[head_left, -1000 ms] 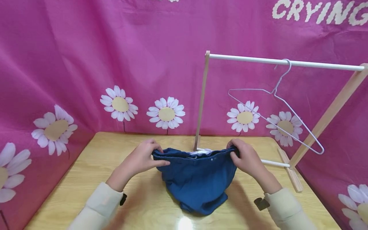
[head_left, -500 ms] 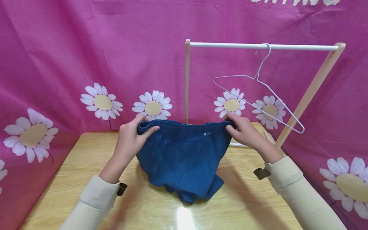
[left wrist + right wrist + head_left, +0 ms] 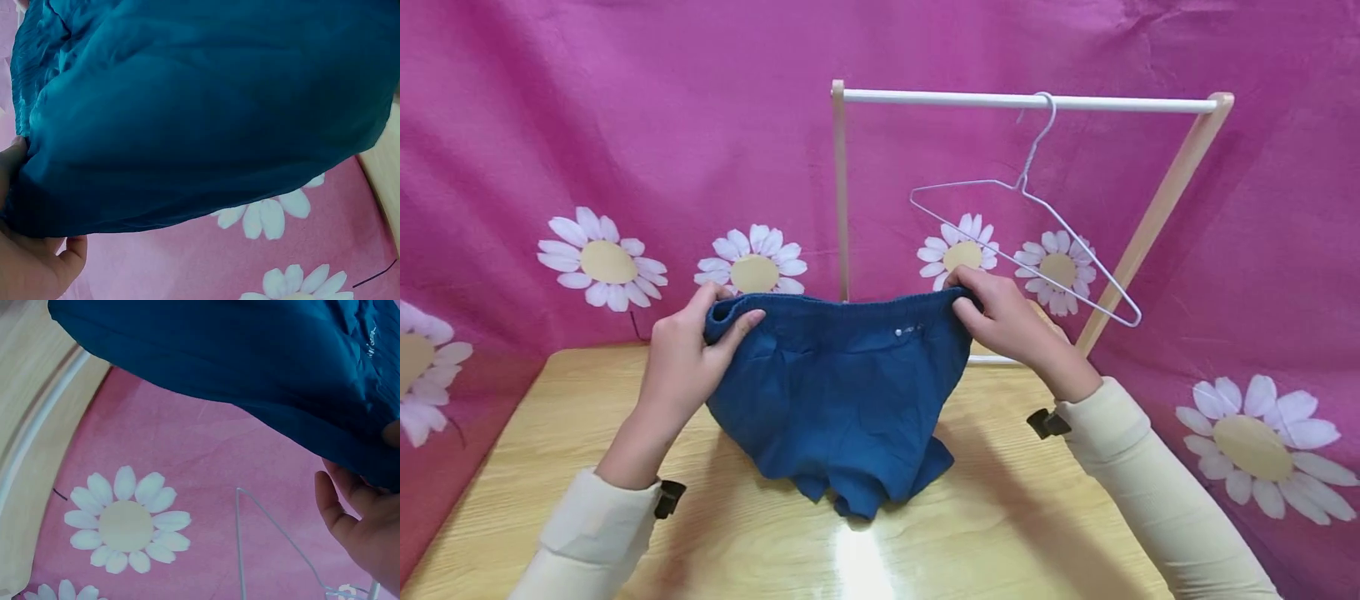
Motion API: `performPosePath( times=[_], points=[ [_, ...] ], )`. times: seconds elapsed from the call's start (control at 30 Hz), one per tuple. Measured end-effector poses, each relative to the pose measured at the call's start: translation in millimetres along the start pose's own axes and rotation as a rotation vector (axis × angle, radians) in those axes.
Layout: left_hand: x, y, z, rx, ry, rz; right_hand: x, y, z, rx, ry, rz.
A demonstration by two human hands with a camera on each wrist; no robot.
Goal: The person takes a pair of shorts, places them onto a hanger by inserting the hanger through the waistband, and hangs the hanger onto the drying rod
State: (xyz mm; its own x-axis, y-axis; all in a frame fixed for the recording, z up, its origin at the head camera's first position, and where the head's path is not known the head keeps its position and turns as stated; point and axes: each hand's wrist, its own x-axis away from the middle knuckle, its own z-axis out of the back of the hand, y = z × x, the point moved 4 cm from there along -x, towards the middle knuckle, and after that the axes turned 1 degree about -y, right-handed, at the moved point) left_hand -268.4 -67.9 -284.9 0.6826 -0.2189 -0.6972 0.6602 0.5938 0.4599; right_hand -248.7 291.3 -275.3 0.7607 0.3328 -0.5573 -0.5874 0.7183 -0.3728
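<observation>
A pair of dark blue shorts [image 3: 842, 375] hangs between both hands, its gathered waistband stretched nearly level and its legs drooping in folds over the table. My left hand [image 3: 681, 358] pinches the waistband's left end, thumb on the near side. At the right end, my right hand [image 3: 1007, 321] pinches the same band. Small white print marks the cloth near the right hand. In the left wrist view the shorts [image 3: 206, 119] fill most of the picture, beside the left hand [image 3: 37, 262]. The right wrist view has the right hand [image 3: 369, 519] at the band's edge.
Behind the shorts stands a rack with a white rail [image 3: 925, 98] and wooden posts. A white wire hanger [image 3: 1026, 187] hangs from the rail. The wooden table [image 3: 1000, 517] lies beneath, with a pink flowered cloth [image 3: 700, 125] around its back and sides.
Both hands have lifted the shorts and spread the waistband wider, so its front now faces me. The head view has shifted, and the rack and hanger appear farther left.
</observation>
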Motion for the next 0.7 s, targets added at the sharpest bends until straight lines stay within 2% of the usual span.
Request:
performPosePath(
  times=[0.1,0.27,0.4,0.57,0.7],
  points=[
    [2.5,-5.1,5.1,-0.004,-0.009,0.007,-7.4,-0.5,-8.2,0.005,0.008,0.019],
    [4.6,-8.6,-0.5,-0.012,-0.033,-0.008,-2.2,7.0,-10.5,0.071,0.077,0.072],
    [5.4,-9.3,-2.4,-0.011,-0.051,-0.004,0.9,9.3,-10.2,0.132,0.127,0.064],
    [6.4,-11.6,-1.8,0.006,-0.049,0.0,1.3,8.4,-11.9,0.2,0.073,0.005],
    [7.8,-12.9,0.2,0.013,-0.051,0.005,-1.3,9.2,-15.2,0.199,0.025,-0.012]
  ],
)
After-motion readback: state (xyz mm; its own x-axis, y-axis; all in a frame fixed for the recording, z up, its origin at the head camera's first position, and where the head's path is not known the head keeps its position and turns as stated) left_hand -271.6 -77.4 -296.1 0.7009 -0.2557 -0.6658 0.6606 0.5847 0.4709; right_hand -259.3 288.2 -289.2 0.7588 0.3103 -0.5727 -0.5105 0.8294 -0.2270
